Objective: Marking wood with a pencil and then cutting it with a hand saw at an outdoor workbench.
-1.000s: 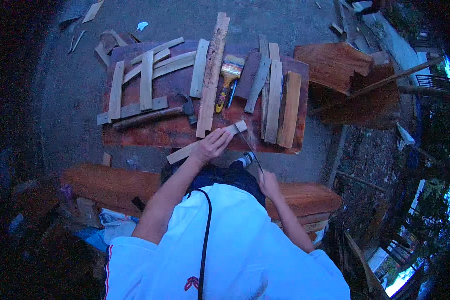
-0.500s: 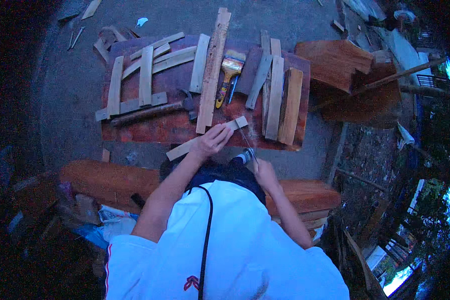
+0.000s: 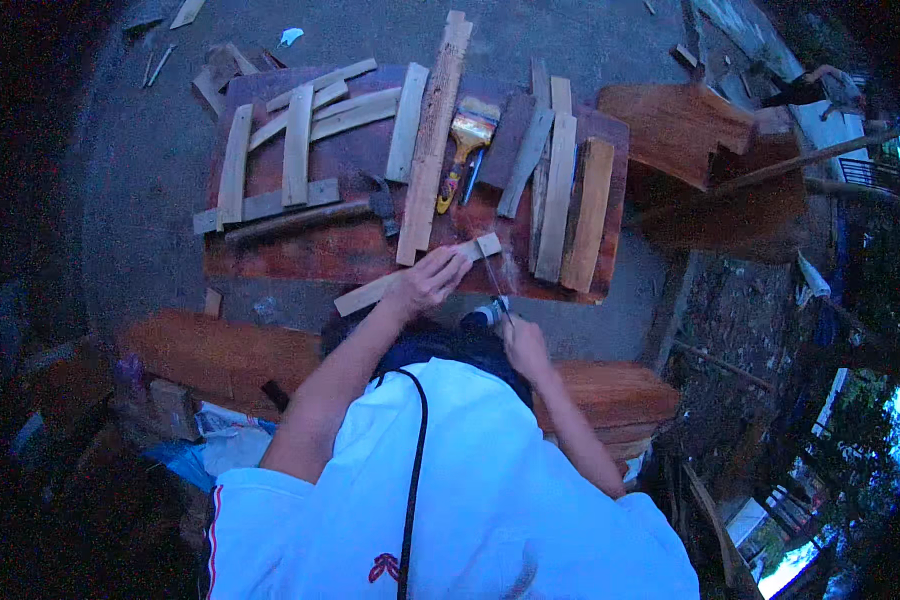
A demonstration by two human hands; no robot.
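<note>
My left hand (image 3: 430, 280) presses down on a pale wooden strip (image 3: 365, 296) that lies slanted across the near edge of a reddish wooden board (image 3: 300, 255). My right hand (image 3: 523, 345) grips a small tool (image 3: 487, 314) with a pale body and a thin dark shaft. The shaft points up toward the right end of the strip. What kind of tool it is I cannot tell. A black cord (image 3: 410, 470) runs down my white shirt.
On the board lie a long plank (image 3: 432, 130), several pale slats (image 3: 295, 145), a yellow-handled paintbrush (image 3: 462, 140) and a hammer (image 3: 310, 216). A wooden bench (image 3: 220, 350) runs under me. A reddish stool (image 3: 680, 125) stands at the right, with scraps on the concrete.
My right hand with the tool has come up and left, closer to the strip's right end. My left hand stays on the strip.
</note>
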